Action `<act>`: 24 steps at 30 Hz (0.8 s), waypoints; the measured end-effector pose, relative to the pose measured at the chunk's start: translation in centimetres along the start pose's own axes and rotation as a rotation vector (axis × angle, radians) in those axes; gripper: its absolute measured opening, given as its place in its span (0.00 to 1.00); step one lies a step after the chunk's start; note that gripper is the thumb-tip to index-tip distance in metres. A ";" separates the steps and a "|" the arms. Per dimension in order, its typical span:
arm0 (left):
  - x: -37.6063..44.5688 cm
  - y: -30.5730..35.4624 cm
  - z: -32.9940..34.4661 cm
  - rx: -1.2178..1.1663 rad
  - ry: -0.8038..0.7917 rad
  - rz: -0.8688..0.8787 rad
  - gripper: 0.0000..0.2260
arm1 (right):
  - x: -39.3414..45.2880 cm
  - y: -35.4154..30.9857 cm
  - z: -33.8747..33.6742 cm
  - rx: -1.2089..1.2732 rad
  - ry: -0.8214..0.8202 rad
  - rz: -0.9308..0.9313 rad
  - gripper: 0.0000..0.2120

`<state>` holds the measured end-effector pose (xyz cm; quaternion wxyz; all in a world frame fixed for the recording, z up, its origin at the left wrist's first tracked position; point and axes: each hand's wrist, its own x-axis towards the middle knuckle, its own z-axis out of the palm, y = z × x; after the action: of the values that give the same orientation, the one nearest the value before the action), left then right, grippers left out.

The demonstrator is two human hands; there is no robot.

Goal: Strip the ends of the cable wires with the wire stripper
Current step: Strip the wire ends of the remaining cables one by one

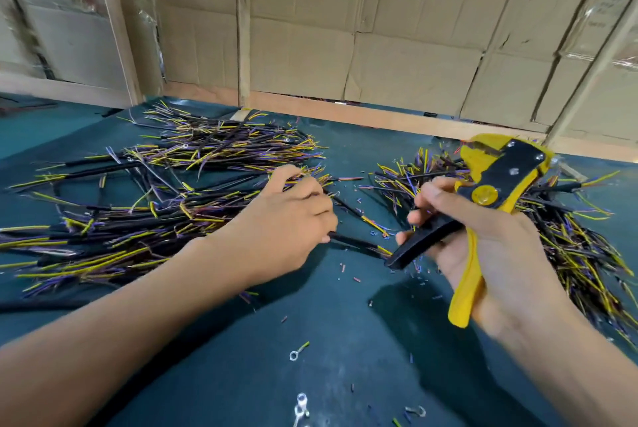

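Right hand (pixel 483 243) grips wire stripper (pixel 490 192); left hand (pixel 286 219) pinches cable (pixel 355 243)

A small assembly workshop: cut wires (pixel 165 199) heaped on a green desk (pixel 328 340), walled by cardboard (pixel 379 29) on wooden frames (pixel 243 23).

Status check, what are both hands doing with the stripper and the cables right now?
Right hand grips stripper, nothing visible in its jaws. Left hand picks a cable at the left pile. Nothing in the way.
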<state>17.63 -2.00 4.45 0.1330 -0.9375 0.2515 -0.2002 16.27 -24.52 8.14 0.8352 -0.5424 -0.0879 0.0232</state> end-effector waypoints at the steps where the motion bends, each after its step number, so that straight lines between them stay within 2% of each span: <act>1: 0.0 -0.2 0.1 -0.068 0.097 0.009 0.12 | 0.2 -0.1 -0.2 0.010 0.016 -0.003 0.12; 3: -0.4 -0.5 -0.1 -0.270 0.286 -0.035 0.07 | 0.5 -0.4 -0.6 0.035 0.064 -0.004 0.13; 7: -1.0 -0.8 -0.8 -0.603 0.492 -0.169 0.03 | 1.4 -0.7 -1.3 0.129 0.157 0.022 0.05; 9: -1.2 -1.1 -1.5 -0.738 0.588 -0.228 0.03 | 1.9 -1.0 -1.6 0.172 0.190 0.052 0.05; 11: -1.4 -1.2 -2.1 -0.851 0.634 -0.302 0.03 | 2.0 -1.2 -1.8 0.180 0.155 0.053 0.05; 14: -1.5 -1.0 -2.2 -0.950 0.596 -0.369 0.03 | 1.5 -1.1 -1.6 0.127 0.008 0.045 0.01; 15: -1.5 -0.8 -2.0 -0.983 0.582 -0.380 0.04 | 1.4 -1.0 -1.5 0.103 -0.030 0.047 0.03; 17: -1.6 -0.6 -1.6 -1.011 0.550 -0.379 0.05 | 1.2 -0.8 -1.4 0.069 -0.079 0.041 0.07; 20: -1.6 -0.2 -1.1 -0.904 0.543 -0.333 0.05 | 0.9 -0.6 -1.0 0.013 -0.166 0.005 0.08; 24: -1.6 0.0 -1.1 -0.738 0.625 -0.269 0.05 | 0.6 -0.7 -0.8 0.021 -0.207 -0.024 0.09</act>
<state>15.87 -1.27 4.91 -0.3163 -0.8412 0.2104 -0.3847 17.00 -25.47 8.59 0.8274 -0.5274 -0.1798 0.0701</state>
